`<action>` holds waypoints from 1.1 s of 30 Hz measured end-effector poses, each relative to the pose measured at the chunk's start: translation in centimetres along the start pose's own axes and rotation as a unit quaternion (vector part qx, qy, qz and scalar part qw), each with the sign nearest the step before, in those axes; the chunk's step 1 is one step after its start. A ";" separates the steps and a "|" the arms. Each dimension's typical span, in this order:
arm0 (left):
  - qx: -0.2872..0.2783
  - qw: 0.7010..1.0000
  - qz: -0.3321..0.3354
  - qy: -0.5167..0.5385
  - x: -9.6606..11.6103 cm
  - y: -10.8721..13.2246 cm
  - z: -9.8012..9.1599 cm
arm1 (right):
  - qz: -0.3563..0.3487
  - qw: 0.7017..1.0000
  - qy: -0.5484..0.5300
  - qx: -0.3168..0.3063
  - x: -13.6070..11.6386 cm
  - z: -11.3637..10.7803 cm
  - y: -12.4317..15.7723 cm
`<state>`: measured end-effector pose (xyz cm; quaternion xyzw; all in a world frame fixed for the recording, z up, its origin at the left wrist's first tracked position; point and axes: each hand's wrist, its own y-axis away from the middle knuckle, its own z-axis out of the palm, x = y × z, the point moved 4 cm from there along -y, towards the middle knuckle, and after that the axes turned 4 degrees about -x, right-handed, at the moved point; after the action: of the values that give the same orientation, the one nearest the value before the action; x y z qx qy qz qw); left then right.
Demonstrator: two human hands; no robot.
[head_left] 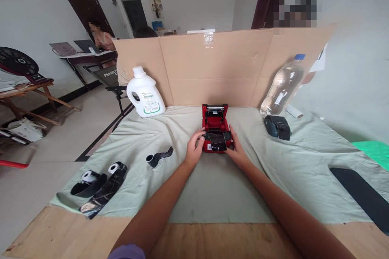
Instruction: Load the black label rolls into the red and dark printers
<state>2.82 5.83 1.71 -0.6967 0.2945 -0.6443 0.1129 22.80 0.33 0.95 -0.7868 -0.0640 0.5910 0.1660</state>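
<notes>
A small red label printer (208,145) sits on the green cloth in front of me, its black-and-red lid (215,112) raised at the back. A glossy black strip (219,142) lies across its front and hangs over the edge. My left hand (195,145) grips the printer's left side, thumb near the front. From the right side my right hand (237,148) holds it, fingers along the wall and thumb at the lower front corner. What lies deeper inside the printer is partly hidden by the strip.
Left on the cloth are a short curled black strip roll (158,158) and two more rolls (114,178). A white jug (146,95) and a water bottle (282,85) lean on the cardboard screen (212,68). A dark device (277,127) and black slab (358,194) lie right.
</notes>
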 end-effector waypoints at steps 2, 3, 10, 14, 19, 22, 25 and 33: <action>0.008 0.999 0.022 -0.035 0.4 0.0 -0.1 | -0.004 0.998 -0.049 0.025 -0.3 -1.4 -0.2; 0.011 0.998 0.030 -0.046 0.5 0.0 -0.2 | -0.012 0.998 -0.050 0.045 -0.6 -2.2 -0.5; 0.020 0.998 0.030 -0.052 0.5 0.0 -0.1 | -0.003 0.975 0.207 -0.077 -5.3 -2.0 -6.8; 0.016 0.997 0.033 -0.067 0.4 0.1 -0.2 | -0.015 0.881 0.406 -0.241 -5.8 1.1 -11.1; 0.009 0.998 0.021 -0.056 0.2 0.0 -0.2 | 0.096 0.805 0.442 -0.385 -4.8 3.2 -13.6; 0.007 0.998 0.029 -0.050 0.2 -0.1 -0.1 | 0.120 0.786 0.462 -0.393 -4.9 4.0 -14.1; 0.007 0.998 0.045 -0.048 0.2 -0.3 -0.1 | 0.115 0.778 0.484 -0.385 -5.7 4.3 -14.2; 0.008 0.995 0.071 -0.065 0.0 -0.7 0.1 | 0.007 0.898 0.367 -0.243 -11.7 -1.6 -14.2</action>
<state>3.13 6.38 2.07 -0.7132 0.3305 -0.5905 0.1828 22.21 9.85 16.79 -0.9641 -0.1343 0.2279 -0.0229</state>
